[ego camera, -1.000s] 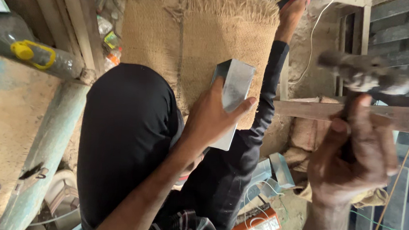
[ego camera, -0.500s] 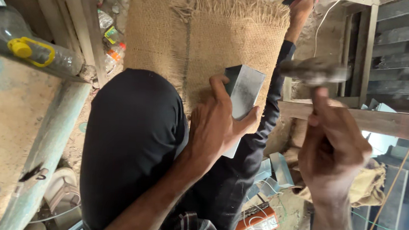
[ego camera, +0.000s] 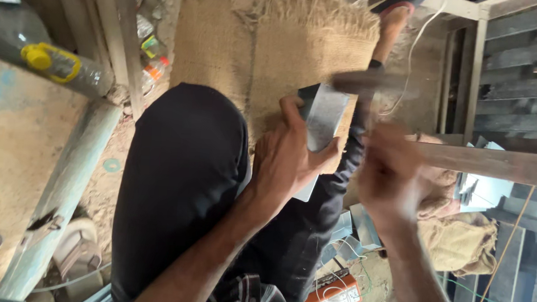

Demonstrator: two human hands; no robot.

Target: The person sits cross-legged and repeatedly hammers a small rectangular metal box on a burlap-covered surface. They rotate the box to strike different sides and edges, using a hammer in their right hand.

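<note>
My left hand (ego camera: 289,161) is closed around the metal box (ego camera: 322,120), above my knee; my right hand (ego camera: 389,176) grips the blurred hammer (ego camera: 370,83) near it. Hammering looks unfinished

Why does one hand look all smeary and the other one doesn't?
In the head view, the right hand and the hammer-like tool it holds are smeared by motion blur. The left hand, gripping the folded metal sheet, looks sharp. Daylight brightens the burlap mat, while the dark trousers show little detail.
</note>
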